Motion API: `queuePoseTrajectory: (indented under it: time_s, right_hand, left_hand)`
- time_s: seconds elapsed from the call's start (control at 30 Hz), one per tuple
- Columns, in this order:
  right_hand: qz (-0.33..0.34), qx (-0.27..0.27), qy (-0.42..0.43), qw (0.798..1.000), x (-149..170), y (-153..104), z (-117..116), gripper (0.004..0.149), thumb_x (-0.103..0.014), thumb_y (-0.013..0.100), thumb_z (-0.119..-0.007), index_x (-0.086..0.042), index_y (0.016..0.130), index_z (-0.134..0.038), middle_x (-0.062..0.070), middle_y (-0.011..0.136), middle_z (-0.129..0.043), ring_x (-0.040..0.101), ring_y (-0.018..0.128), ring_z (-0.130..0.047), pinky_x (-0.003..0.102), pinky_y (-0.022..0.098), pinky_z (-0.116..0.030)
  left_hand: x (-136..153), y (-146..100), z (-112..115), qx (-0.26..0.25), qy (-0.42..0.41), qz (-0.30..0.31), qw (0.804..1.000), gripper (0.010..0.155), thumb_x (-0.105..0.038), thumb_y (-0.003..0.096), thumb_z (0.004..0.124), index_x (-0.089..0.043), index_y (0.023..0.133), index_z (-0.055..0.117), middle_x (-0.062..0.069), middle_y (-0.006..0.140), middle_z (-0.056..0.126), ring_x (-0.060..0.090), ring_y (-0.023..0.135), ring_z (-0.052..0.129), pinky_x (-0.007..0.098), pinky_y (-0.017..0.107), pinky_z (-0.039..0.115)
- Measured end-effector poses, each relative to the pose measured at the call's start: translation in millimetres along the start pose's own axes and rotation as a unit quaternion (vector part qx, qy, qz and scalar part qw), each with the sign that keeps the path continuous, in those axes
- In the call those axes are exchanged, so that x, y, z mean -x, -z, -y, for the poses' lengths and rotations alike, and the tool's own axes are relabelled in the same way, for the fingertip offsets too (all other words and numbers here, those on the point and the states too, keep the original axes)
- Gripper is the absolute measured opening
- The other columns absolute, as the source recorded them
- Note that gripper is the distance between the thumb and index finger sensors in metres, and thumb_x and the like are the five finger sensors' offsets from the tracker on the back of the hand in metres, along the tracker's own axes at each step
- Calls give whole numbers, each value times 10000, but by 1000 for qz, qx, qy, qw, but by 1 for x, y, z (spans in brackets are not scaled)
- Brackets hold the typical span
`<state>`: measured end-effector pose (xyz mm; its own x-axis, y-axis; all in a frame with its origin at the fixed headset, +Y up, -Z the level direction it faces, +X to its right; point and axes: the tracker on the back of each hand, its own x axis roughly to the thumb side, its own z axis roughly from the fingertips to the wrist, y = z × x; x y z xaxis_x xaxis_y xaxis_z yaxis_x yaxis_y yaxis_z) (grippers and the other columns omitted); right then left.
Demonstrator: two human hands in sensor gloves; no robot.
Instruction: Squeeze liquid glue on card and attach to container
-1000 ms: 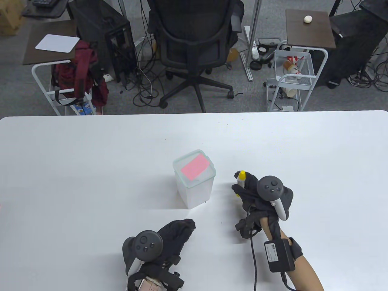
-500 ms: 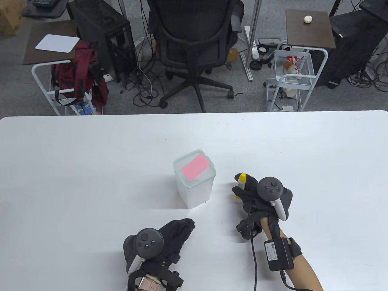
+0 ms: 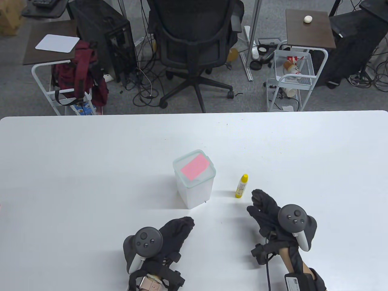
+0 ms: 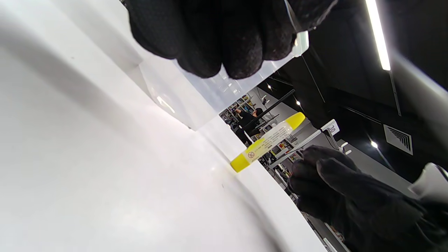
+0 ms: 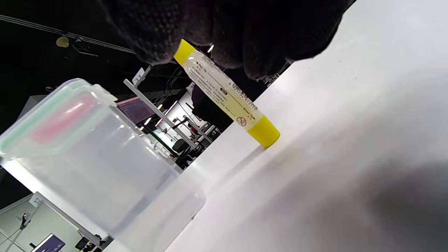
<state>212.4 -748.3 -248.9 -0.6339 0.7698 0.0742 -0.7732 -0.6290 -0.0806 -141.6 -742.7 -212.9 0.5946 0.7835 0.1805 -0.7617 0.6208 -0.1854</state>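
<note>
**A:** What is nearest the viewer?

**B:** The left hand (image 3: 174, 235) rests on the white table (image 3: 75, 182), fingers loosely curled, gripping nothing. The right hand (image 3: 266, 210) hovers open and empty, just short of the glue tube (image 3: 241, 186).

**A:** Why there?

**B:** Likely because gluing looks finished: the tube stands upright on its yellow base, capped, beside the clear plastic container (image 3: 194, 178). The pink card (image 3: 195, 166) lies flat on the container's lid, apparently attached.
</note>
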Motion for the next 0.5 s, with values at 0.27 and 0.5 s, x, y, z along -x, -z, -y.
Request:
queuePoseTrajectory:
  time_s: [0.27,0.5]
  right_hand:
    - [18,-5,14,1000,-6,-16,-13,387,-366,519,-737,-248,887,-705,5,842,-858,242,679,-940,390,543,-811]
    - [41,4,-6,999,-17,-26,-15,369,-373,520,-735,-258,870,-720,-10,822,-871,230,659,-949,381,530,-818]
  left_hand:
    - [2,-1,-1,0,-8,-6,1000,424,-493,587,619,-364,985,683,-130,942,857,182,925,874,366,705,755]
    - [-5,-5,-5,-23,-5,7,1000,421,-491,588,618,-364,984,682,-130,940,857,182,923,875,366,704,755]
